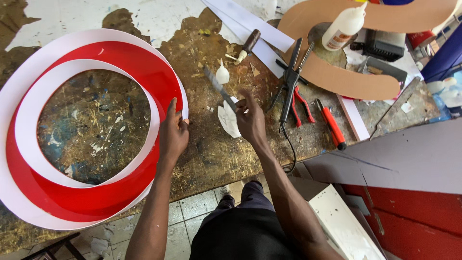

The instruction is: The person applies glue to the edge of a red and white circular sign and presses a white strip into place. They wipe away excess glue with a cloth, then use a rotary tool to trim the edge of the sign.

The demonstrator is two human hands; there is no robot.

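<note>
Left hand (173,132) lies on the right edge of the red and white ring (91,127), index finger stretched out along the rim, other fingers curled loosely at the white border; not clamped, more a steadying press. Right hand (250,120) closed around the lower end of a thin metal blade (219,89), which angles up and left from the fist, tip raised over the bench. Just beside that hand, a crumpled white scrap (227,120) on the worktop. The ring lies flat on the left half of the stained, paint-spattered workbench (211,154), bare bench showing through its centre. Above the blade, a small white nozzle cap (222,74) and a wooden-handled tool (249,43). Right of the hands: dark scissors (291,77), red-handled pliers (301,103), a red utility knife (332,124). Farther back, a curved brown cardboard piece (346,79), with a white glue bottle (344,26) lying on it. Grey board (409,154) at right, lower than the bench edge. Person's legs and tiled floor (192,207) below.
</note>
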